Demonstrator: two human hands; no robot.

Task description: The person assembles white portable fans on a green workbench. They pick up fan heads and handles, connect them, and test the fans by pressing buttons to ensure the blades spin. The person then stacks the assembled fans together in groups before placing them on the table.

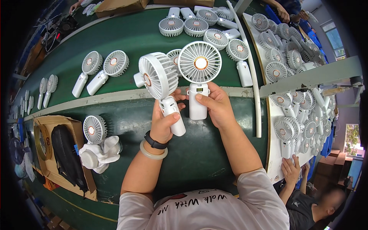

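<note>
Gripping a tilted, round-headed white plastic fan (pixel 158 76) in the left hand (pixel 162 123), an upright, round-headed white plastic fan (pixel 200 64) in the right hand (pixel 217 105). Could bump heads, from holding both so close.

A smooth dark-green workbench (pixel 195 153) bears an open brown cardboard box (pixel 76 126) toward its left end. Round-headed white plastic fans (pixel 116 63) lie on a flat green belt (pixel 134 42) beyond its far edge and crowd a white tabletop (pixel 273 168) past its right edge.
</note>
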